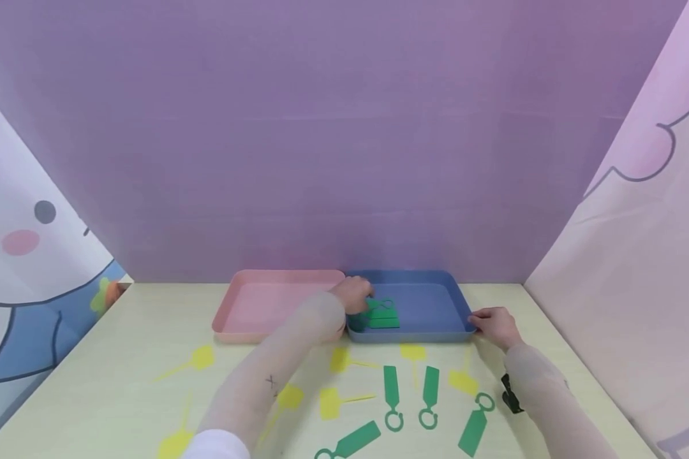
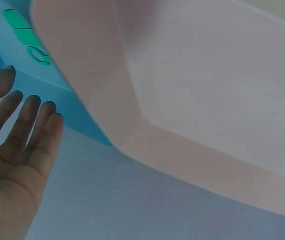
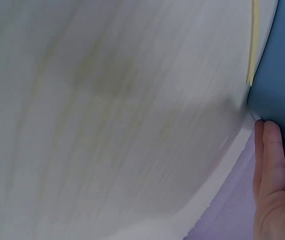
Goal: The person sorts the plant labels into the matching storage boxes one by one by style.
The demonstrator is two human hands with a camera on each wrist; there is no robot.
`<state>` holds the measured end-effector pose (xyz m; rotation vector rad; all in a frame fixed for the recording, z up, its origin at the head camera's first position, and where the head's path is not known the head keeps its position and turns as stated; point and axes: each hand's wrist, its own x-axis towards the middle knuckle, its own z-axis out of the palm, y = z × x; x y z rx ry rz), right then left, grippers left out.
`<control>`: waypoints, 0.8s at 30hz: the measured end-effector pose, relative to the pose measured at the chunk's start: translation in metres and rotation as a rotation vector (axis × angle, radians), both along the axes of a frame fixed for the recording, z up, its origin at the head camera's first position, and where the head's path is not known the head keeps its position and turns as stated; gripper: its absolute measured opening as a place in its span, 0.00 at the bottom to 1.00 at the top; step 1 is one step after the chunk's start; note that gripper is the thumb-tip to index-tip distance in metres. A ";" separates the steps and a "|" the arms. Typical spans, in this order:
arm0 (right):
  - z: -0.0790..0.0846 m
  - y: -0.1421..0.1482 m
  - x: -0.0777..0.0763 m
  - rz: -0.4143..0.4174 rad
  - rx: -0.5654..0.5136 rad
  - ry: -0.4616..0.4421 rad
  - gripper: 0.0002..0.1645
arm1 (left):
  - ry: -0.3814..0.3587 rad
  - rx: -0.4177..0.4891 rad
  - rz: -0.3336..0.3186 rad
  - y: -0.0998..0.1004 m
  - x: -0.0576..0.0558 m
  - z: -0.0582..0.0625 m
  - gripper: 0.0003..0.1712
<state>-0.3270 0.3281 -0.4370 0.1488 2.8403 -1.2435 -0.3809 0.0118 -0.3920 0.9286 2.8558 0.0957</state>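
Observation:
My left hand [image 1: 353, 294] hangs over the left end of the blue tray [image 1: 425, 326], holding nothing; its fingers [image 2: 25, 125] are extended and spread in the left wrist view. Right by it, inside that tray, lie flat green tags [image 1: 385, 319] with ring-shaped ends, partly hidden by the hand. At the tray's right front corner my right hand [image 1: 496, 325] pinches the rim. The right wrist view has its fingers [image 3: 273, 155] against the outside of the blue wall, the thumb mostly hidden behind it.
A pink tray [image 1: 221, 319] adjoins the blue one on the left. Nearer me, several yellow tags [image 1: 329, 403] with thin tails and several green ring tags [image 1: 430, 386] are scattered on the pale table [image 1: 120, 357]. A small black object [image 1: 511, 395] lies beside my right forearm. A purple backdrop [image 1: 344, 140] rises behind.

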 end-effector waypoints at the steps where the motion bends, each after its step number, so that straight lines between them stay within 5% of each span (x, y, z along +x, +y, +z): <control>1: 0.000 0.000 0.000 -0.001 0.001 0.001 0.19 | 0.006 -0.013 -0.007 0.000 0.002 0.002 0.19; 8: -0.002 0.002 -0.003 -0.006 0.023 0.016 0.18 | 0.016 0.018 -0.010 -0.002 0.021 0.011 0.20; 15: -0.001 0.002 -0.004 0.002 0.023 0.015 0.18 | 0.117 0.050 -0.010 -0.010 0.042 0.015 0.18; 24: 0.002 0.002 -0.004 0.001 0.005 0.003 0.18 | 0.174 0.091 -0.060 -0.021 0.079 0.019 0.14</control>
